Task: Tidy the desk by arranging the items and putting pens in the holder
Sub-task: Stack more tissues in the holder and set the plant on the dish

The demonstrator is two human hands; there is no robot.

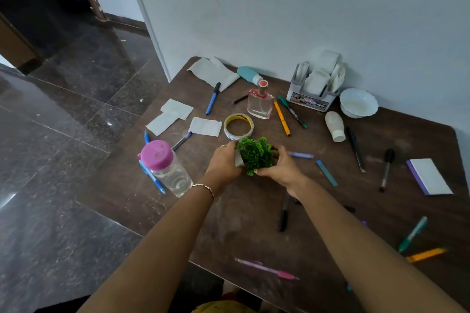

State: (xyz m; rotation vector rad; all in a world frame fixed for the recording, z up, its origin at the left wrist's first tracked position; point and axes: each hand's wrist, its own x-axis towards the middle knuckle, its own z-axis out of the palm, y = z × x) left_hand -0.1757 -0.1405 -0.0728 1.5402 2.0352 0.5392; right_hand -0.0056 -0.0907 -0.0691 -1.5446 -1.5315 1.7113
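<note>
A small green potted plant (255,154) sits at the middle of the brown desk (241,223). My left hand (223,164) grips its pale pot from the left and my right hand (281,168) grips it from the right. Several pens lie scattered: a blue one (212,99), an orange one (281,117), a green marker (292,111), a black marker (386,169), a pink pen (267,269). The grey holder (309,99) at the back by the wall is stuffed with white tissues.
A roll of tape (238,126), a perfume bottle (260,103), a pink-lidded water bottle (165,168), a white bowl (358,103), a white tube (335,126), a teal tube (249,75), a notepad (429,176) and paper scraps (205,126) lie around. The wall stands behind; floor drops off left.
</note>
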